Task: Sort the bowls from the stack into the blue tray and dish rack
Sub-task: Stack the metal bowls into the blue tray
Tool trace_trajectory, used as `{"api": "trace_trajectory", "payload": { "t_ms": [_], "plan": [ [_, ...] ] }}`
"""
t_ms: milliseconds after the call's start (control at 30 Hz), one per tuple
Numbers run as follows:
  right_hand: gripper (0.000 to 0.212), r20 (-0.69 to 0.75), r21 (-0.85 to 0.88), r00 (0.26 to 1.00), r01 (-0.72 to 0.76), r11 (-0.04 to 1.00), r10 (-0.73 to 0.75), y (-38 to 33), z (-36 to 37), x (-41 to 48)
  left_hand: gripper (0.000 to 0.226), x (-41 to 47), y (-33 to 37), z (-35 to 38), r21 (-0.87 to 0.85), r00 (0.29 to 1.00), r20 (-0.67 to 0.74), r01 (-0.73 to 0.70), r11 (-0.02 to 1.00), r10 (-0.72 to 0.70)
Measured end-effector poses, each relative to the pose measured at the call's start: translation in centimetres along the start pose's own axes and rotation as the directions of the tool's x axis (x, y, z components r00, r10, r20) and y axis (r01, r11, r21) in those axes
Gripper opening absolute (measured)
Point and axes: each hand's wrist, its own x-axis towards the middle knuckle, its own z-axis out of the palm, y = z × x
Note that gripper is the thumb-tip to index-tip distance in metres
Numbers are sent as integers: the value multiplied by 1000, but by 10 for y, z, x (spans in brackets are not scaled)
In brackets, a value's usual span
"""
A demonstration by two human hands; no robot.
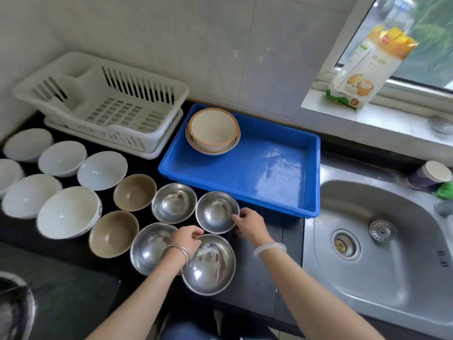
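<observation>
Several steel bowls sit on the black counter in front of me. My right hand (250, 225) pinches the right rim of the far-right steel bowl (215, 212). My left hand (187, 239) grips the far rim of the nearest steel bowl (209, 265), and its wrist covers part of another steel bowl (149, 246). The blue tray (277, 173) holds two cream bowls (212, 130) nested in its far left corner. The white dish rack (103, 101) at the back left holds nothing. Two brown bowls (134, 191) and several white bowls (68, 212) spread to the left.
A steel sink (382, 244) lies to the right, with a paper cup (431, 176) and green sponge behind it. A flour bag (367, 69) stands on the window sill. A dark round pot (12, 307) shows at the bottom left.
</observation>
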Motion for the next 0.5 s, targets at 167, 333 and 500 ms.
{"api": "trace_trajectory", "payload": {
  "t_ms": [167, 333, 500],
  "plan": [
    [13, 0, 179, 998, -60, 982, 61, -5, 3, 7, 34, 4, 2, 4, 112, 1000, -28, 0, 994, 3],
    [21, 9, 251, 996, -86, 964, 87, -5, -13, -7, 31, 5, -1, 4, 144, 999, -42, -6, 990, 12],
    [20, -36, 266, 998, -34, 963, 45, -3, -34, -27, 22, 6, 0, 7, 71, 1000, -11, -3, 997, 4]
  ]
}}
